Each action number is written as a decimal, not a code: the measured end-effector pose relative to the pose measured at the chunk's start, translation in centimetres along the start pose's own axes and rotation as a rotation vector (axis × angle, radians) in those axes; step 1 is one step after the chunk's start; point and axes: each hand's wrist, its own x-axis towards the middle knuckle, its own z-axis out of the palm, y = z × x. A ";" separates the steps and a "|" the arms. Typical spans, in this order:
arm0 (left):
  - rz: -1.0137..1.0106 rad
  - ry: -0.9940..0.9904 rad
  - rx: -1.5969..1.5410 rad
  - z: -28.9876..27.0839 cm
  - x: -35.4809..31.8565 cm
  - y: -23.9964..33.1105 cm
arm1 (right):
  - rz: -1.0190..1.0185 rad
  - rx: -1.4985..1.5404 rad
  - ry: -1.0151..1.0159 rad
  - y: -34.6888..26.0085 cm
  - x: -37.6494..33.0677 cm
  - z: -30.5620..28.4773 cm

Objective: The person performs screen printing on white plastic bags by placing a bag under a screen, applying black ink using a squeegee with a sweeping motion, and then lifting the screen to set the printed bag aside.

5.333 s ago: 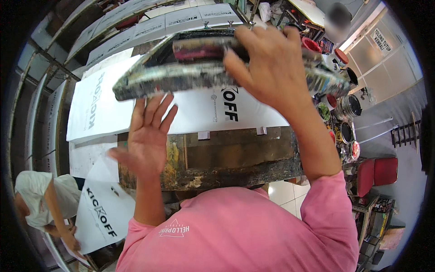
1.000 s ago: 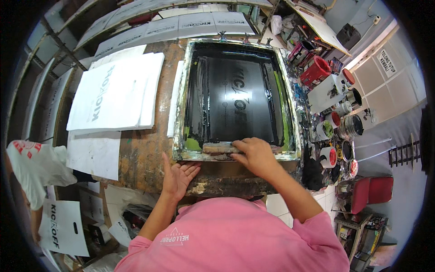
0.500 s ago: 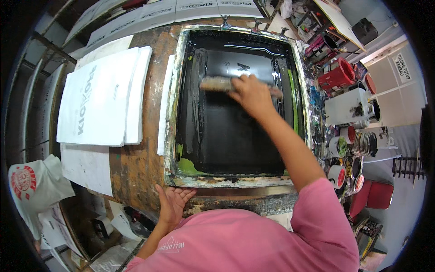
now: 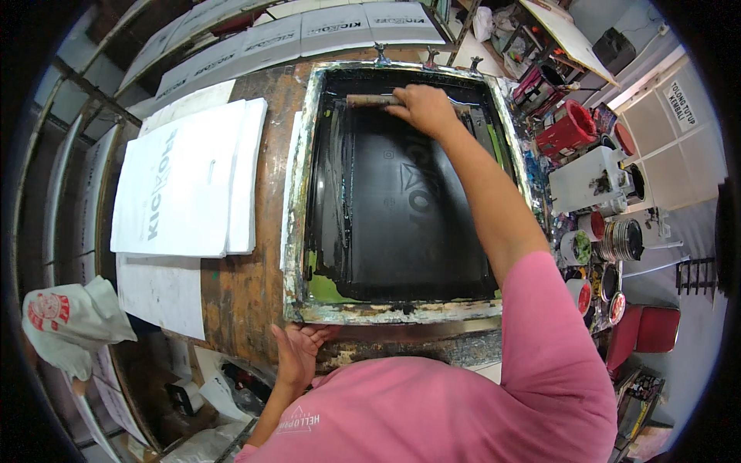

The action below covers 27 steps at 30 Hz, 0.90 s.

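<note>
At frame's far end, right hand (image 4: 423,110) grips squeegee (image 4: 372,99).

A stack of flat white printed bags (image 4: 185,189) lies at the wooden worktable's left edge. A row of white printed sheets (image 4: 309,35) lines its far edge. A white rectangular wall sign (image 4: 679,104) hangs beyond its right edge, near round paint tins (image 4: 621,241).

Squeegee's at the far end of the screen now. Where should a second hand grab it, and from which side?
Grip the bare left end of the squeegee handle, coming from above on the left. It lies crosswise, the right hand covers its right part, and wet black ink fills the screen frame below. The left hand holds the near edge.
</note>
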 end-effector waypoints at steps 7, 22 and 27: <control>0.080 -0.105 0.060 1.0 0.0 0.6 | 0.005 0.072 -0.128 -10.9 -13.7 -9.2; 0.705 -0.563 0.060 9.8 2.0 12.5 | 0.025 -0.170 0.478 -17.5 -15.0 -29.7; 0.842 0.162 1.873 6.9 5.5 5.2 | -0.051 -0.169 0.521 -16.6 -11.6 -32.6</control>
